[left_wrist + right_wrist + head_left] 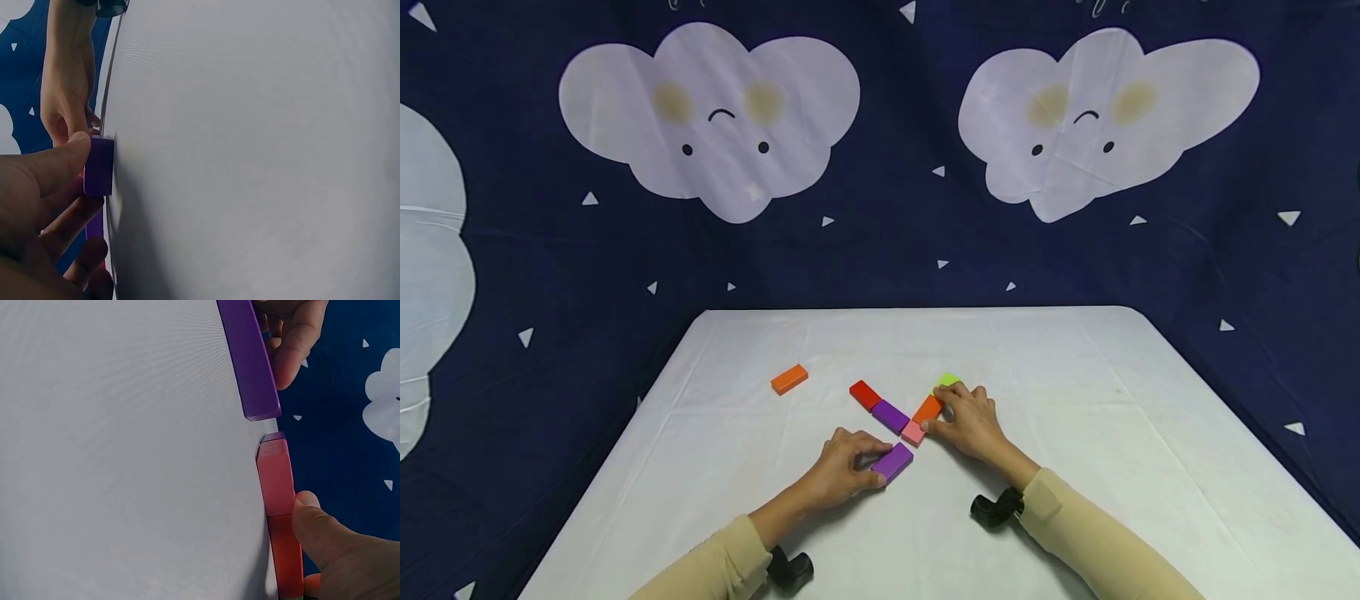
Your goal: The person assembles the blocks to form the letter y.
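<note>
Under the left hand (842, 471), purple block (892, 461) (flat) points toward pink block (913, 432).

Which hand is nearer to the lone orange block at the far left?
Left. The left hand lies nearer the lone orange block, holding a purple block; the right hand is farther right, at the block row.

A lone orange block (789, 378) lies apart on the white table (1075, 467).

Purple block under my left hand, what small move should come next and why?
Probably slide the purple block a little forward until its end meets the pink block. The left hand grips it, a narrow gap remains in the right wrist view, and the right hand steadies the row.
</note>
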A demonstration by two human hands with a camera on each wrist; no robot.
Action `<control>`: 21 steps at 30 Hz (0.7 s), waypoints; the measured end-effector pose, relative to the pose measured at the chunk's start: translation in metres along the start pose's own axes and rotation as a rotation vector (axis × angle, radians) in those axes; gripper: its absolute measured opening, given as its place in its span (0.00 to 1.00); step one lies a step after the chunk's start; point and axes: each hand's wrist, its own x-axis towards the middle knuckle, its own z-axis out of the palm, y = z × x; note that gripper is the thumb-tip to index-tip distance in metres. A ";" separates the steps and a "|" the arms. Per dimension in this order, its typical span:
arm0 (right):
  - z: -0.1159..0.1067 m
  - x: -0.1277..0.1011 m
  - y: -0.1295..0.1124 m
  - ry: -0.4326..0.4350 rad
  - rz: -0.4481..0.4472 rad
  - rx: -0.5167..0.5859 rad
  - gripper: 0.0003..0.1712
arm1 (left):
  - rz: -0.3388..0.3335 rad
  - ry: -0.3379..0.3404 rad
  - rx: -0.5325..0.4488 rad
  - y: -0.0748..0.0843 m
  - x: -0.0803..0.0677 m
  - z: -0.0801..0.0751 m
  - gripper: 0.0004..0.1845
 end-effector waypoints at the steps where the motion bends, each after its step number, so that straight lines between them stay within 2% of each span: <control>1: 0.000 0.000 0.000 0.002 -0.001 0.001 0.36 | 0.001 0.008 0.007 0.000 0.000 0.001 0.23; 7: 0.000 -0.001 0.001 0.003 -0.001 0.003 0.36 | 0.008 0.075 0.074 0.003 -0.001 0.007 0.22; 13: 0.000 0.000 0.001 0.001 0.002 0.005 0.36 | 0.036 0.186 0.146 0.008 -0.004 0.017 0.22; 16: 0.000 0.000 0.001 0.001 0.000 0.007 0.36 | 0.028 0.224 0.154 0.011 -0.005 0.021 0.21; 21: 0.000 0.000 0.001 -0.004 0.003 0.011 0.36 | -0.021 0.251 0.141 0.015 -0.006 0.025 0.22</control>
